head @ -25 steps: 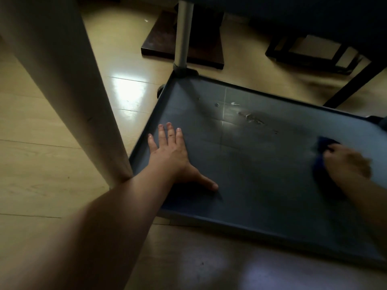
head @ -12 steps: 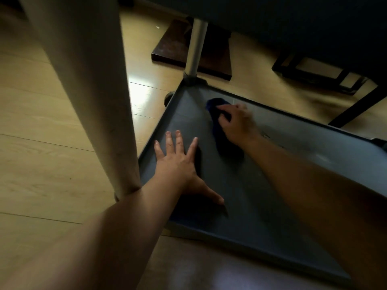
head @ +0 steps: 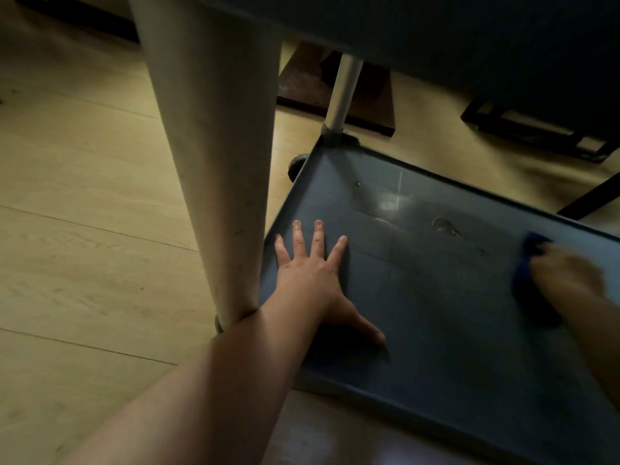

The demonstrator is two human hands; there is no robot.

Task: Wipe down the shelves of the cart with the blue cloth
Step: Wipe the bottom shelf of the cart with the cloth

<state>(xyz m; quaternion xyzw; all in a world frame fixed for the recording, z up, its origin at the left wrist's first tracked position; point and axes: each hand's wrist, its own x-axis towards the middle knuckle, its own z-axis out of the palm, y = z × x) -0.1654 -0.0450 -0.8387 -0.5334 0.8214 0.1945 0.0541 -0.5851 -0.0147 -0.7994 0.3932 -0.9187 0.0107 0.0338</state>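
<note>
Mid-wipe on the cart's bottom shelf (head: 436, 313), a dark grey tray with a raised rim sitting low over the wooden floor (head: 84, 229); right hand (head: 567, 276) blurred, pressed down on the blue cloth (head: 526, 283) near the shelf's right side, fingers curled over it, cloth bunched beneath and poking out to the left; left hand (head: 312, 280) flat on the shelf near its left rim, fingers spread wide, thumb splayed toward the front edge, holding nothing, seemingly bracing the body or steadying the cart. Left forearm stretched long from the lower left, passing just beside the near cart post (head: 214, 162); right forearm entering from the right edge, angled down to the cloth. Far corner post (head: 342, 92) upright at the back left corner, a caster (head: 297, 166) just outside it. A smudge or scuff mark (head: 446, 226) visible toward the back, between the hands, along with a glossy patch nearer the far corner; likely not yet clean. Next move, by judgement: sweeping the cloth back leftward across that mark with firm pressure, then lifting the left hand to cover the patch beneath it; upper shelf (head: 436, 38) overhead, state unknown.
</note>
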